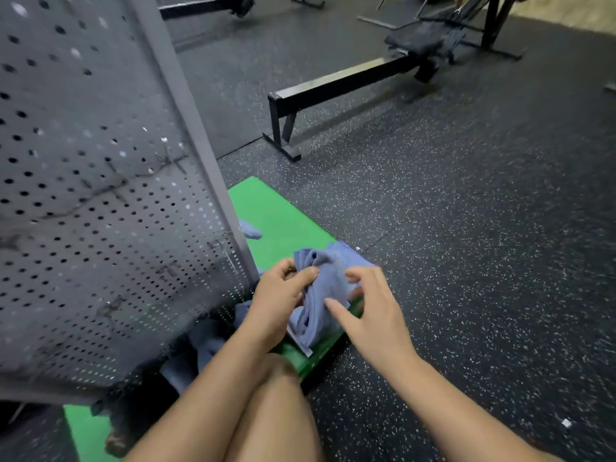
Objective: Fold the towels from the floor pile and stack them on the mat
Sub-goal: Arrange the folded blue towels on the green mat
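While the left hand (283,291) pinches the bunched towel (328,271) at the mat's (276,211) right edge, the right hand (375,316), fingers spread and empty, should flatten it for folding.

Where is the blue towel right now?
Head view, lower centre: the blue towel lies on the green mat at its right edge, gripped by the left hand, right hand beside it.

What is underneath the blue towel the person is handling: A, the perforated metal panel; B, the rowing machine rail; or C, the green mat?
C: the blue towel, pinched by the left hand, sits over the near end of the green mat, whose green shows beside and below it.
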### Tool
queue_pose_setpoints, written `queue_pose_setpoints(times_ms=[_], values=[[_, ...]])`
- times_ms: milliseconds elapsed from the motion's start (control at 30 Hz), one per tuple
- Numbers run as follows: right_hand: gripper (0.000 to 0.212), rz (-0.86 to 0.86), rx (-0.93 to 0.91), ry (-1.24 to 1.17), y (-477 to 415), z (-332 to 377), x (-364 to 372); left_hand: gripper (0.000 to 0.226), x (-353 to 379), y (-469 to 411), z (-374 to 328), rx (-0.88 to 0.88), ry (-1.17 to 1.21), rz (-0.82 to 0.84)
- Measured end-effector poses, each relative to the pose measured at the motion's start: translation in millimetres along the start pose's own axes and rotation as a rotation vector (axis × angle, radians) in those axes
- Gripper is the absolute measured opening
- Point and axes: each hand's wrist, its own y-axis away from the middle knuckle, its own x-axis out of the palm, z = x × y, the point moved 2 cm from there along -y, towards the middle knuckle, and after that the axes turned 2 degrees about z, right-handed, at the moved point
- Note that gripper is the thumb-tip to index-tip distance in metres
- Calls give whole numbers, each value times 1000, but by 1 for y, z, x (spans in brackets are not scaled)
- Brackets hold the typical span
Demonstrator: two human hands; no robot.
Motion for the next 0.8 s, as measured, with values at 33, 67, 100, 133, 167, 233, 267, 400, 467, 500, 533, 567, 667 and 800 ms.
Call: queue_pose_setpoints(times_ms=[33,67,100,133,167,233,267,400,467,500,533,567,667,800], values=[[45,41,-15,-13,12,8,-8,21,5,9,-10,-14,27,8],[45,87,-30,-25,24,16,-16,17,11,18,-20,-27,60,15],[48,131,-54,-23,35,24,-24,15,17,27,-29,-38,104,22],[53,169,-86,1,44,32,-32,13,24,35,-38,-51,158,19],[58,197,-130,56,50,41,-40,8,29,42,-44,-60,210,12],[62,192,-242,196,58,61,-54,9,35,56,-56,-76,284,0],[60,169,-302,252,60,72,-61,14,36,63,-61,-85,310,7],[38,103,-484,363,73,117,-74,20,25,96,-76,-76,387,44],[36,97,-592,418,80,136,-68,17,13,110,-81,-72,410,33],[35,96,-636,436,83,144,-63,14,7,117,-82,-76,415,27],[32,86,-670,441,85,150,-57,13,0,122,-83,-83,419,22],[27,64,-692,441,87,156,-51,14,-8,128,-83,-82,427,17],[16,-4,-711,428,89,169,-34,25,-28,154,-84,-41,468,15],[19,61,-638,229,84,186,-10,29,-54,202,-94,84,393,9]])
